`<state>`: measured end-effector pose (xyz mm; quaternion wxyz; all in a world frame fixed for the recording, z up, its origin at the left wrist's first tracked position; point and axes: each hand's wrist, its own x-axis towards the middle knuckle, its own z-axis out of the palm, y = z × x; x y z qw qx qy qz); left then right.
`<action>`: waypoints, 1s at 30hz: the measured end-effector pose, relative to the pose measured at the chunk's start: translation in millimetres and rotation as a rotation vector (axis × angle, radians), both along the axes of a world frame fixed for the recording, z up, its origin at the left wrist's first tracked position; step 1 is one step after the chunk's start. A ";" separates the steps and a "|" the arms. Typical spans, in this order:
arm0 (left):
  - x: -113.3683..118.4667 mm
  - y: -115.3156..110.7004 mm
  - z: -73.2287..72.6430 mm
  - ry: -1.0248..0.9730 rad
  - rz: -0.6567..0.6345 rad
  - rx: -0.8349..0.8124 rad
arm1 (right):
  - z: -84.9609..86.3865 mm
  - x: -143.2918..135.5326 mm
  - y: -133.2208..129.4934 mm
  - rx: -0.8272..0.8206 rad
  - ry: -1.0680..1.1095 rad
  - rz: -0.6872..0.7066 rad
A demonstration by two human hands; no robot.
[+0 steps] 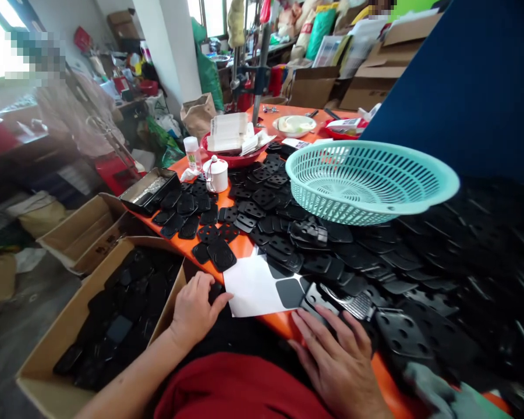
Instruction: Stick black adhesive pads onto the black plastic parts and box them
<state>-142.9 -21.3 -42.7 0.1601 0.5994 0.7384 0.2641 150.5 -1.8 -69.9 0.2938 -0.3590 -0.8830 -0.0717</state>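
1. A black pad [215,293] seems to be pinched between thumb and forefinger of the left grip [213,291], the hand partly curled.
2. The right grip [304,326] is spread open, its fingertips laid on a shiny pad [317,299], whose long axis is pointed roughly ten-to-four o'clock.
3. The white sheet [248,288] is placed between both; its dark square [290,293], at ten o'clock from the right fingertips, is reached nearer by that hand.

the orange bench [385,378] carries heaped black pads [283,244], a white sheet [248,285] near the center, and a turquoise basket [371,180] right of center.
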 end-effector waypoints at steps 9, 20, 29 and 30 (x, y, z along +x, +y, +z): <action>35.5 -8.4 -2.4 -1.153 0.191 -0.409 | 10.5 -5.1 -6.6 -0.126 0.061 -0.016; 50.7 -4.7 6.7 -1.172 0.016 -0.545 | 17.2 -0.8 -9.6 -0.156 0.100 -0.048; 65.5 -7.3 1.7 -1.118 -0.006 -0.647 | 24.2 19.1 -1.0 -0.104 0.121 -0.177; 69.1 -4.0 1.6 -1.113 0.062 -0.631 | 22.3 17.6 0.6 -0.105 0.108 -0.176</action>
